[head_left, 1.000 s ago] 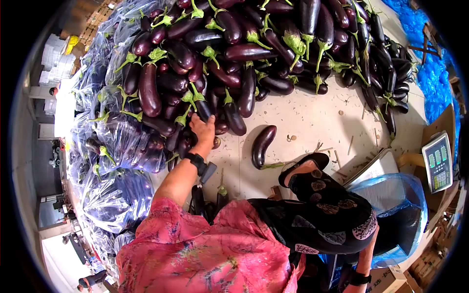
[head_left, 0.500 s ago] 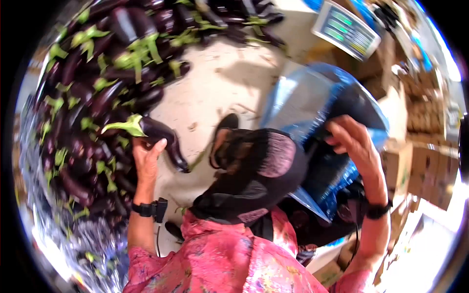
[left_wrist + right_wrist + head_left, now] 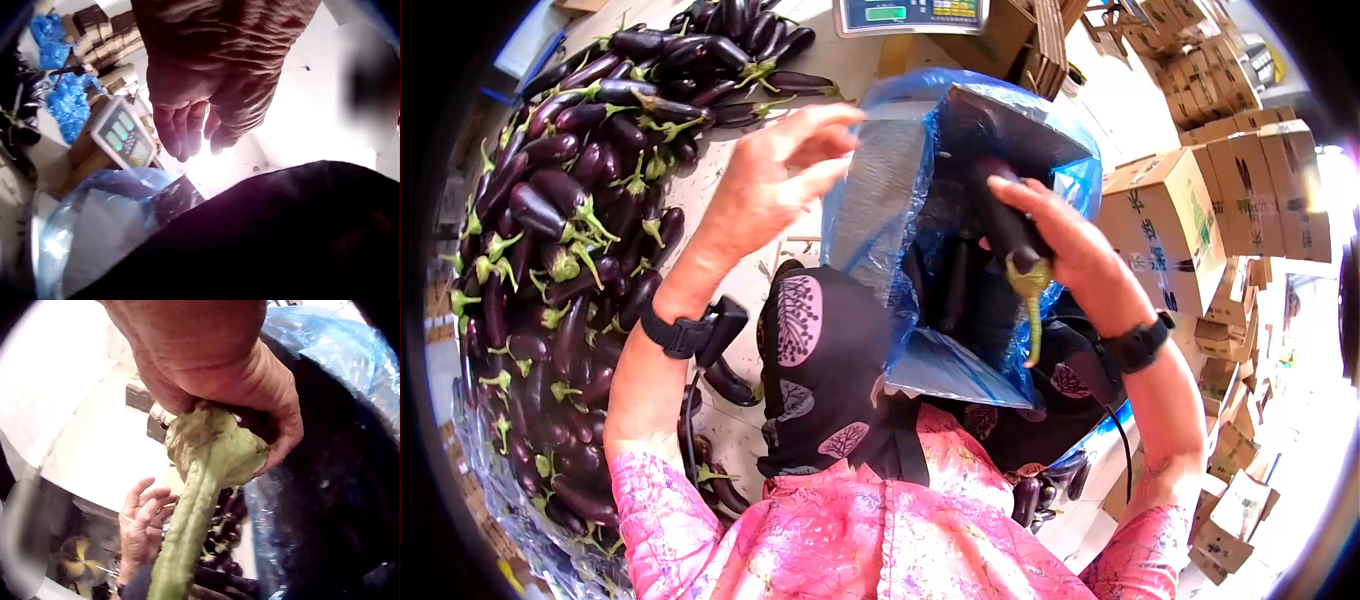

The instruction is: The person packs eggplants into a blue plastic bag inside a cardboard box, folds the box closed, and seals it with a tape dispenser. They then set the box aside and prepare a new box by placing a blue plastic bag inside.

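My right hand (image 3: 1065, 235) grips a dark purple eggplant (image 3: 1006, 222) near its green stem end, over the open box. In the right wrist view the fingers wrap around the eggplant's green cap (image 3: 215, 444), and its thick stem points towards the camera. The box is lined with a blue plastic bag (image 3: 910, 240), and other eggplants (image 3: 956, 285) lie inside it. On the box's left side my left hand (image 3: 775, 180) is raised with loosely bent fingers and holds nothing. The left wrist view shows the same empty hand (image 3: 200, 94).
A large heap of eggplants (image 3: 550, 260) spreads over the floor at the left. One loose eggplant (image 3: 730, 383) lies beside my knee. Beyond the box stands a digital scale (image 3: 912, 15). Cardboard cartons (image 3: 1165, 230) are stacked at the right.
The view has turned from the heap to the box. My left hand reached into the heap, lifted an eggplant, and is now empty beside the box. My right hand now holds an eggplant.
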The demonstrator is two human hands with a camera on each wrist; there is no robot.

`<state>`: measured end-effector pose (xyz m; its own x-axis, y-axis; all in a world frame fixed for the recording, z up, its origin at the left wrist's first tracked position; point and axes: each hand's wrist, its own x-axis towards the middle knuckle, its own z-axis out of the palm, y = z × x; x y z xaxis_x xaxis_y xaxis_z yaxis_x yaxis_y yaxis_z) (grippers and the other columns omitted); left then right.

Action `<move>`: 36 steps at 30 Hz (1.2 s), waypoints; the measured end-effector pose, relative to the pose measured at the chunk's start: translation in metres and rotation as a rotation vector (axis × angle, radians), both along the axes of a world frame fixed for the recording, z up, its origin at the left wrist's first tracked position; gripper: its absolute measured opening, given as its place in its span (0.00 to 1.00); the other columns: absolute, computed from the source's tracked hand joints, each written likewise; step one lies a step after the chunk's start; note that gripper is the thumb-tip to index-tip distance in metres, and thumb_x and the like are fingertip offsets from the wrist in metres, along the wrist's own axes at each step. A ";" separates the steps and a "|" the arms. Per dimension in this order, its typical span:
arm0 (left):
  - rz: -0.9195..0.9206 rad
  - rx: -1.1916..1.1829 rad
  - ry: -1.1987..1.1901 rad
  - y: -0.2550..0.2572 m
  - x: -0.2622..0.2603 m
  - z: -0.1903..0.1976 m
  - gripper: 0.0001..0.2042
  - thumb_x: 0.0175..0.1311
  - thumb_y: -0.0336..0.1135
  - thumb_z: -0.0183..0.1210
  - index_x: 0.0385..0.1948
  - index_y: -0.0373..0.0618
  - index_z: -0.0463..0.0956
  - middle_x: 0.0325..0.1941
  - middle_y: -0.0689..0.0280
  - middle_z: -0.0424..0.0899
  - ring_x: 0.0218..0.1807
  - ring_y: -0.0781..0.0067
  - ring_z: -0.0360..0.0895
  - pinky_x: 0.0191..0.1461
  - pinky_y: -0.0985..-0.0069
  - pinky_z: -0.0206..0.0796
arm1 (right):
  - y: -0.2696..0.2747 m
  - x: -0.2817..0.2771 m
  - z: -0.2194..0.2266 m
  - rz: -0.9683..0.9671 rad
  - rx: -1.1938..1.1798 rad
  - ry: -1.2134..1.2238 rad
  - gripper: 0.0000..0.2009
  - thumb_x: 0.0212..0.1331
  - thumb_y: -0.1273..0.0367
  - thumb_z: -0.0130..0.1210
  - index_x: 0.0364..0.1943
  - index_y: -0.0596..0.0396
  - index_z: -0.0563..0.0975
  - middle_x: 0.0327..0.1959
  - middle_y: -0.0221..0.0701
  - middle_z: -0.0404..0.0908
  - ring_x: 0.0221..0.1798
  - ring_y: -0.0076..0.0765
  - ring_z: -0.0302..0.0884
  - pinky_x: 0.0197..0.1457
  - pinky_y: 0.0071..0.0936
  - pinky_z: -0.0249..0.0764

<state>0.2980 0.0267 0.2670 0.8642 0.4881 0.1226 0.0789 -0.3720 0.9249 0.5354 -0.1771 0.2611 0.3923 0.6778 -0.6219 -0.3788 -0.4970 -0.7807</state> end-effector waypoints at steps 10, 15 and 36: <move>0.367 -0.477 0.350 -0.030 -0.127 -0.186 0.16 0.67 0.31 0.57 0.55 0.38 0.75 0.45 0.62 0.85 0.46 0.76 0.80 0.51 0.78 0.72 | 0.060 -0.021 -0.152 -0.248 -0.220 -0.253 0.46 0.55 0.56 0.66 0.68 0.72 0.53 0.62 0.55 0.71 0.64 0.52 0.70 0.65 0.38 0.67; 0.432 -0.834 0.207 -0.083 -0.147 -0.206 0.16 0.73 0.37 0.55 0.55 0.36 0.76 0.50 0.65 0.83 0.52 0.75 0.77 0.60 0.77 0.67 | 0.047 -0.026 -0.266 -0.027 0.160 -0.019 0.27 0.63 0.66 0.51 0.66 0.62 0.67 0.59 0.46 0.75 0.59 0.45 0.74 0.63 0.38 0.69; 1.245 -0.719 0.202 -0.171 -0.327 -0.259 0.13 0.67 0.32 0.59 0.50 0.38 0.76 0.41 0.63 0.83 0.37 0.76 0.79 0.40 0.77 0.74 | -0.030 0.003 -0.254 0.519 -0.315 -0.703 0.23 0.61 0.60 0.54 0.55 0.62 0.74 0.53 0.47 0.79 0.59 0.48 0.74 0.60 0.39 0.70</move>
